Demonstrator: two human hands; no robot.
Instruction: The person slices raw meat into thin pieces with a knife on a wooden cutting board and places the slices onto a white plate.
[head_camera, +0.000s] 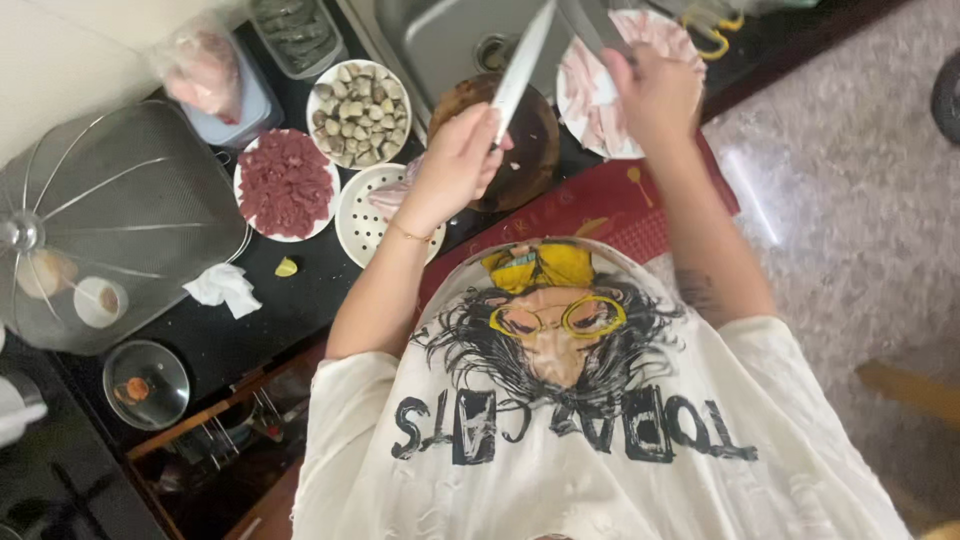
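Left hand (455, 165) in a closed grip around the handle of a kitchen knife (522, 65), blade raised over the round wooden chopping board (530, 150). Right hand (655, 95) closed on a second blade (592, 25) crossing the knife, above a plate of pale sliced meat (600, 100). Plates of red meat (286, 185) and clams (358, 108) rest on the dark table (250, 330) beside the sink (440, 40).
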